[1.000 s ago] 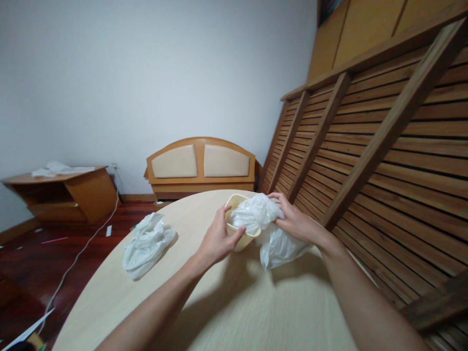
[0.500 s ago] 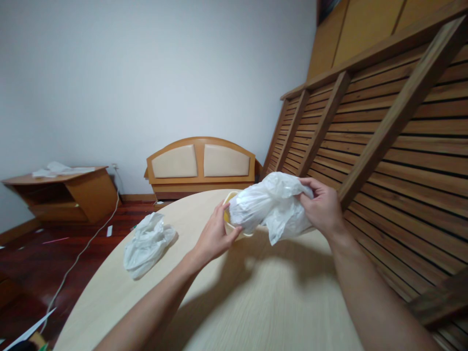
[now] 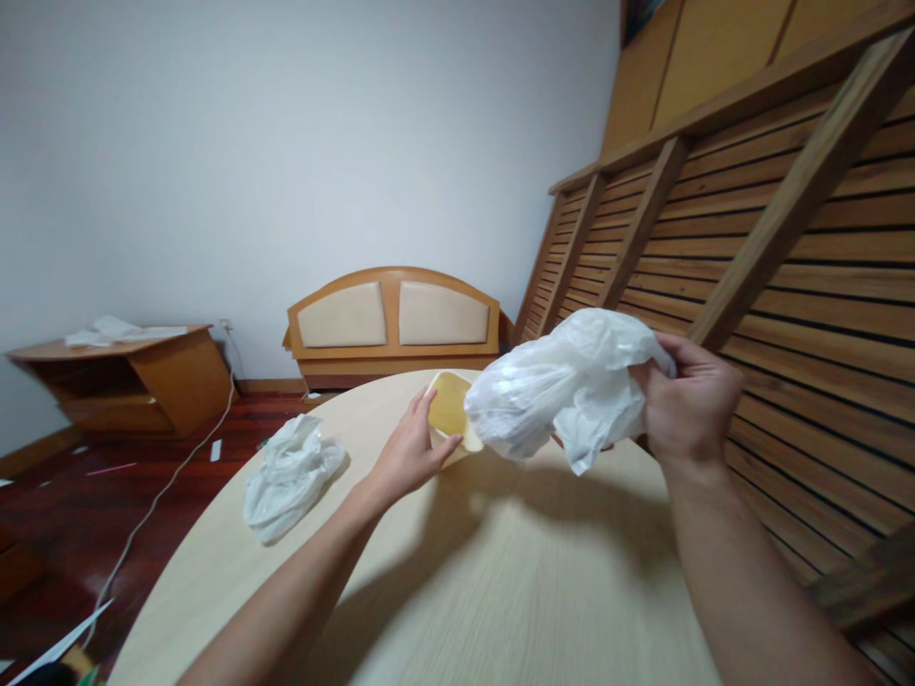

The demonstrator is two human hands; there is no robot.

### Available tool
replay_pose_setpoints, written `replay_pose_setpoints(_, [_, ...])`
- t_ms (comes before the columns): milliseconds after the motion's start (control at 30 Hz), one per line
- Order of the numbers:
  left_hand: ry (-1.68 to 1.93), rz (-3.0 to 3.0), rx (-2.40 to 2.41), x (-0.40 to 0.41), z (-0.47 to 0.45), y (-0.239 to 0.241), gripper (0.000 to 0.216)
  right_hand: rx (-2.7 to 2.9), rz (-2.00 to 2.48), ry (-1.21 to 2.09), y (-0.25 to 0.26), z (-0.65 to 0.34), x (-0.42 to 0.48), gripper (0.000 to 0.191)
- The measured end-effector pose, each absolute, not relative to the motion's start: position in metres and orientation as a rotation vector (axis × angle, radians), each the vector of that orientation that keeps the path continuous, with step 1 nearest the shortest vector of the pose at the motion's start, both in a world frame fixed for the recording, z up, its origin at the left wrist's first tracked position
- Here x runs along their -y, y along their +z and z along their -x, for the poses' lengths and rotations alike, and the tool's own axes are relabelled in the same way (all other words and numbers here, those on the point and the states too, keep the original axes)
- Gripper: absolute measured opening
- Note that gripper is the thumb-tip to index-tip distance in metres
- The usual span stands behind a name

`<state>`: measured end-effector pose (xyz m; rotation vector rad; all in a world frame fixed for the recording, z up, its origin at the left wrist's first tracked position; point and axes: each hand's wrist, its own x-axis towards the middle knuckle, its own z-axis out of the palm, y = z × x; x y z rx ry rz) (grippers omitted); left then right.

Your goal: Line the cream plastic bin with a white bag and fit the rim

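L hand (image 3: 411,457): fingers curled round tub (image 3: 450,419), smooth pale-yellow plastic w/ rounded-square rim, tilted; can't tell if it's touching the woodgrain tabletop (image 3: 464,591). R hand (image 3: 690,405): fingers clenched on bag (image 3: 564,391), thin crinkly translucent white film, bunched, in air just right of tub. 2nd bag (image 3: 290,476), crumpled, lies well left of tub.

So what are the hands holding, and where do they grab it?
The right hand holds the white plastic bag by its bunched-up end, above the table. The left hand holds the yellow tub by its side, just under the rim.
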<state>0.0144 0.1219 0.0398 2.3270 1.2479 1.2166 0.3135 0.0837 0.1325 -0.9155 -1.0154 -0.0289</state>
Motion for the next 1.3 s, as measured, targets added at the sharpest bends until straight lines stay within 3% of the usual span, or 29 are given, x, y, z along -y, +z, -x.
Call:
replay_pose_setpoints(400, [1.353, -2.001, -1.453, -0.147, 0.004, 0.037, 0.073, 1.707, 1.319, 0.181, 0.127, -0.302, -0.081, 0.031])
replay_pose_setpoints(833, [1.468, -1.913, -1.552, -0.166, 0.016, 0.023, 0.061, 1.839, 1.469, 0.197, 0.114, -0.301, -0.092, 0.026])
replay_pose_setpoints(1000, [1.863, -2.255, -1.496, -0.128, -0.008, 0.036, 0.044, 1.954, 1.563, 0.093, 0.096, -0.314, -0.106, 0.024])
replay_pose_setpoints(1067, [1.786, -2.505, -1.216, -0.105, -0.028, 0.032, 0.038, 2.018, 1.579, 0.114, 0.088, -0.319, -0.112, 0.025])
replay_pose_setpoints(1167, [1.349, -2.692, -1.006, -0.079, -0.061, 0.013, 0.058, 2.110, 1.564, 0.172, 0.076, -0.323, -0.118, 0.028])
replay_pose_setpoints(1233, [1.172, -2.692, -1.000, -0.071, -0.079, -0.004, 0.078, 2.163, 1.509, 0.254, 0.068, -0.323, -0.120, 0.029])
replay_pose_setpoints(1300, [1.084, -2.601, -1.028, -0.071, -0.089, -0.019, 0.086, 2.208, 1.447, 0.345, 0.060, -0.320, -0.120, 0.027])
